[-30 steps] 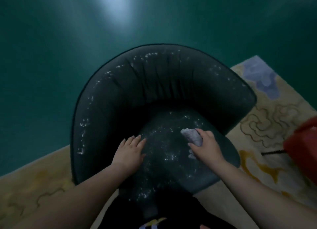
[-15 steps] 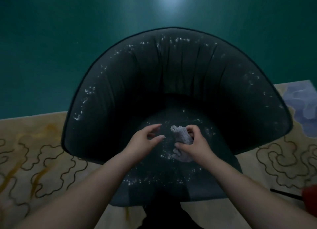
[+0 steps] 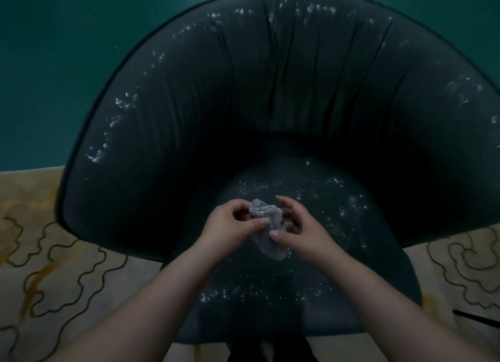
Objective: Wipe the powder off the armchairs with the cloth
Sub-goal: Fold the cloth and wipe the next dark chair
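Observation:
A dark round-backed armchair (image 3: 270, 96) fills the view. White powder (image 3: 259, 294) is scattered over its seat and along the top of its curved back. A crumpled grey cloth (image 3: 266, 230) hangs above the seat's middle, between both hands. My left hand (image 3: 230, 226) pinches its upper left part with curled fingers and thumb. My right hand (image 3: 297, 229) holds its right side, thumb on the cloth and fingers curled behind it.
A beige carpet (image 3: 54, 267) with dark wavy lines lies under the chair on both sides. A dark green floor (image 3: 54, 50) stretches behind it. A thin black rod (image 3: 476, 318) shows at the right edge.
The view has come closer to the chair. My left hand, resting on the seat a second ago, has come over and taken hold of the cloth that my right hand held alone.

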A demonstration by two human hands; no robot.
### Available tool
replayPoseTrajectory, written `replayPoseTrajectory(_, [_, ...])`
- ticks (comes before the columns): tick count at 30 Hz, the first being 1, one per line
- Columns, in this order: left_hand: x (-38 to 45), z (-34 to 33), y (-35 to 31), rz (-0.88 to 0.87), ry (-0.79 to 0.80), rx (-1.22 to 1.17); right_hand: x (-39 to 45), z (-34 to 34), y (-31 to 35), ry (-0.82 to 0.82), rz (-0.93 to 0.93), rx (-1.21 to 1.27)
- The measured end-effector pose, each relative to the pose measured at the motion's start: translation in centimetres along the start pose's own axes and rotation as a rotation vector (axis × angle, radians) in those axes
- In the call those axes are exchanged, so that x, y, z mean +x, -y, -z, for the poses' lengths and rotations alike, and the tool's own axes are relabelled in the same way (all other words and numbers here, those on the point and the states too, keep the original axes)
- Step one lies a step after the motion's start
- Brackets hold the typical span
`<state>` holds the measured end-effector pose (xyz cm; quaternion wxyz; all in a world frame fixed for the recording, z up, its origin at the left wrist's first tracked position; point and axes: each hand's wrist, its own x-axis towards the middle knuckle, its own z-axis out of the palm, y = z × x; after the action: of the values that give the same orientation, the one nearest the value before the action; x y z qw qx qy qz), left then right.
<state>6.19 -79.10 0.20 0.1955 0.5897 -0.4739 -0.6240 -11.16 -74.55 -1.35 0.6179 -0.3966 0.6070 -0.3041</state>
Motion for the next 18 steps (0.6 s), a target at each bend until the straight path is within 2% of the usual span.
replayPoseTrajectory(4, [1.2,0.5,1.9,-0.003,-0.001,-0.079,1.4,0.4,-0.7,0.058,-0.045,-0.010])
replayPoseTrajectory(13, [3.1,-0.4,4.6,0.077,0.020,-0.303,4.1,-0.5,-3.2,-0.019,-0.068,0.145])
replayPoseTrajectory(15, [3.3,-0.7,5.3,0.080,-0.036,-0.317,4.3,-0.7,-3.7,-0.051,-0.042,0.155])
replayPoseTrajectory(18, [3.9,-1.4,6.3,0.101,-0.236,-0.237,4.4,-1.1,-4.3,-0.067,0.026,0.096])
